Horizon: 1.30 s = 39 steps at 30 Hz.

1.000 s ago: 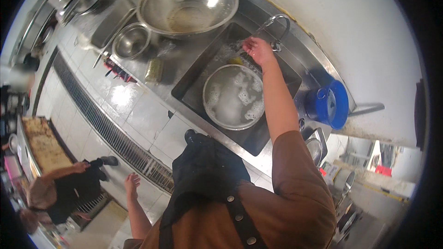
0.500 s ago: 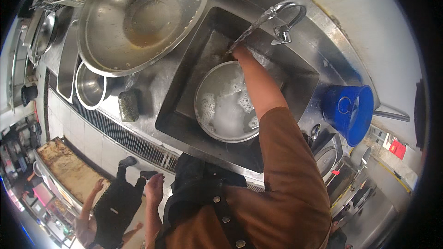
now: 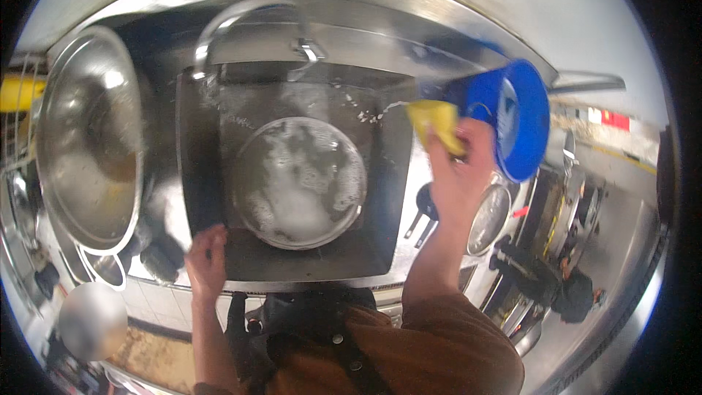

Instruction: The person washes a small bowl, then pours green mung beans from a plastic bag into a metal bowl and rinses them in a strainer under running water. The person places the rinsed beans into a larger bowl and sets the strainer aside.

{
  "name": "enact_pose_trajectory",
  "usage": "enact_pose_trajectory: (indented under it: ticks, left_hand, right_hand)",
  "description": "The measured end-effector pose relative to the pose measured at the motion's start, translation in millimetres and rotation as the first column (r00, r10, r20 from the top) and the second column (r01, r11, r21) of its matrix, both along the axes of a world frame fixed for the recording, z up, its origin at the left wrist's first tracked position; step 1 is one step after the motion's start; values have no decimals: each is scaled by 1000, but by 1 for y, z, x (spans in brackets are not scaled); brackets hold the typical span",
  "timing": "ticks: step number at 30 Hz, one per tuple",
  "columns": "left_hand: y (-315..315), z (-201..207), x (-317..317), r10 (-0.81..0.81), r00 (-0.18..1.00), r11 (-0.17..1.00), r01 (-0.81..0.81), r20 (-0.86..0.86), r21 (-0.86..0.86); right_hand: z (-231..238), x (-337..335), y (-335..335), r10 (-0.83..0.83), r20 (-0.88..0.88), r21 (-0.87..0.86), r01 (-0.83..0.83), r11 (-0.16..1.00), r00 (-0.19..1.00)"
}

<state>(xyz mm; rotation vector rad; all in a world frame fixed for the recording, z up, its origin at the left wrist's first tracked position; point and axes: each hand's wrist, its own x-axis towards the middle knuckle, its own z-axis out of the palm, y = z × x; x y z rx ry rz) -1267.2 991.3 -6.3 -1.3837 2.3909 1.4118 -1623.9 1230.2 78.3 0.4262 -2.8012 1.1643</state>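
My right hand (image 3: 468,146) grips a yellow sponge (image 3: 433,121), blurred by motion, beside the blue bucket (image 3: 537,121) at the right. A string of white drops trails from the sponge over the sink's right side. In the sink (image 3: 197,175) stands a round metal pot (image 3: 360,205) full of cloudy, foamy water. Neither hand touches the pot. At the sink's front left corner is my left hand (image 3: 207,256), empty, its fingers loosely curled with a gap at the thumb. Above the sink's back edge arches the faucet (image 3: 248,6).
A large metal basin (image 3: 88,139) lies left of the sink, with a smaller metal bowl (image 3: 108,271) and a dark scouring pad (image 3: 162,257) near it. Dark-handled utensils (image 3: 424,208) and a round pan (image 3: 490,219) sit at the right. Another person (image 3: 556,278) is farther right.
My right hand has come out of the sink and moved right toward the bucket, holding the yellow sponge. My left hand has risen to the sink's front left corner. The view has turned.
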Motion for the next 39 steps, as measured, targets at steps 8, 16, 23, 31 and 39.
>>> enact_pose_trajectory:
  ticks: [8,16,23,31,39]
  left_hand:
    - [-44,-57,-216,478,822,750,-197,-311,632]
    - [-54,-32,-240,525,813,797,-366,-251,481]
    - [-11,-12,-136,42,862,990,-102,-506,-92]
    - [-23,45,95,480,804,819,-554,-351,-148]
    - [-123,-10,218,889,354,379,-925,-290,35]
  right_hand:
    - [37,-40,116,-314,-330,258,405,877,890]
    - [-41,4,-6,176,140,-206,-146,968,974]
    - [-142,60,-191,652,724,-675,428,601,226]
    - [-162,92,-220,624,352,-85,-640,764,698]
    - [-79,348,-257,653,487,202,-802,562,581]
